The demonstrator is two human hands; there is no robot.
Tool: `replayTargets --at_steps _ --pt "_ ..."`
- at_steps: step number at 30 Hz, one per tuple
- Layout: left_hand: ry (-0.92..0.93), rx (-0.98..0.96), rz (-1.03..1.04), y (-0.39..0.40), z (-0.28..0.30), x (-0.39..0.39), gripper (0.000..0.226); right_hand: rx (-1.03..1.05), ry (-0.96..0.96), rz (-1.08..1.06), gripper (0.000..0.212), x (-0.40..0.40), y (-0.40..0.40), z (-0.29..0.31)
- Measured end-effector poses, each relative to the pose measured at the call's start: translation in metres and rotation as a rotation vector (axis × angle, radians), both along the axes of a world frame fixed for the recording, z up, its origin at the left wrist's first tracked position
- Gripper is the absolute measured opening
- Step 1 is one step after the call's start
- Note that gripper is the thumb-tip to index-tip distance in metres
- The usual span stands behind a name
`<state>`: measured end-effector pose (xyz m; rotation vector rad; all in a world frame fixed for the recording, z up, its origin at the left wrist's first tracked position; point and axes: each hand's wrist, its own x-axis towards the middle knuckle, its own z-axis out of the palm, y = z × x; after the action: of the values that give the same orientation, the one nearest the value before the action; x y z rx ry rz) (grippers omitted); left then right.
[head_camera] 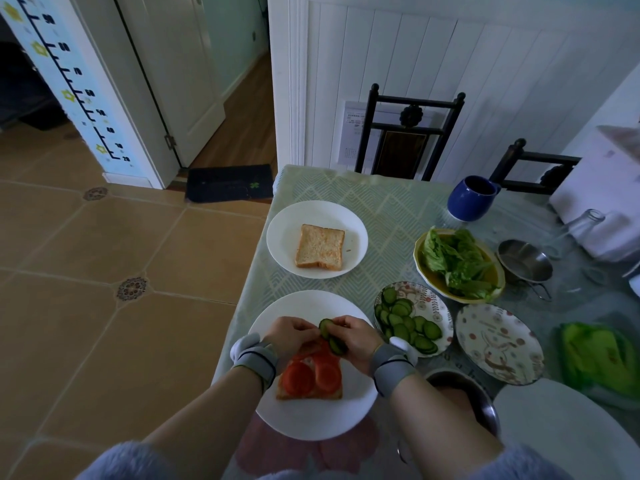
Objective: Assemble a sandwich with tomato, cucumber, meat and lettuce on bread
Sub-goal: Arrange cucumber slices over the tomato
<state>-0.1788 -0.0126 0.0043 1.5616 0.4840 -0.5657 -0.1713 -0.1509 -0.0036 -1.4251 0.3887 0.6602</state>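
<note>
On the near white plate (277, 415) lies a bread slice (308, 393) covered with tomato slices (300, 375). Both hands hover over its far end. My right hand (356, 339) grips two cucumber slices (330, 336), and my left hand (291, 336) pinches the upper slice from the other side. A second bread slice (320, 246) rests on the far white plate (282, 237). More cucumber slices (405, 322) fill a patterned plate (431, 301). Lettuce (457, 261) is heaped in a yellow bowl (420, 251). No meat can be made out.
An empty patterned rabbit plate (498, 342) sits to the right. A blue mug (471, 199), a small metal pan (524, 261), a glass bottle (585, 223) and a metal bowl (464, 396) stand around. Green leaves (595, 358) lie far right. The table's left edge (256, 271) drops to tiled floor.
</note>
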Motion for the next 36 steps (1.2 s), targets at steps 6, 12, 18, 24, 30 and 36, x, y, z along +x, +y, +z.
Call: replayTargets --at_steps 6,12,18,24,30,36 --pt "-0.027 0.107 -0.008 0.0 -0.001 0.002 0.024 -0.077 -0.017 -0.01 0.011 -0.002 0.0 0.0" --pt "-0.042 0.145 -0.02 0.0 -0.002 0.002 0.023 -0.332 -0.09 0.026 0.015 -0.001 -0.005 -0.001" --pt "-0.147 0.385 -0.064 0.015 -0.006 0.004 0.02 -0.569 -0.164 0.099 0.024 0.001 -0.016 -0.011" --pt "-0.172 0.421 -0.048 0.02 -0.006 0.003 0.023 -0.7 -0.225 0.178 0.026 0.003 -0.013 -0.017" --pt "-0.167 0.417 -0.025 0.02 -0.006 0.003 0.024 -0.726 -0.224 0.188 0.027 0.006 -0.012 -0.018" --pt "-0.179 0.414 -0.057 0.018 -0.007 0.004 0.022 -0.625 -0.099 -0.042 0.027 0.01 -0.012 -0.009"
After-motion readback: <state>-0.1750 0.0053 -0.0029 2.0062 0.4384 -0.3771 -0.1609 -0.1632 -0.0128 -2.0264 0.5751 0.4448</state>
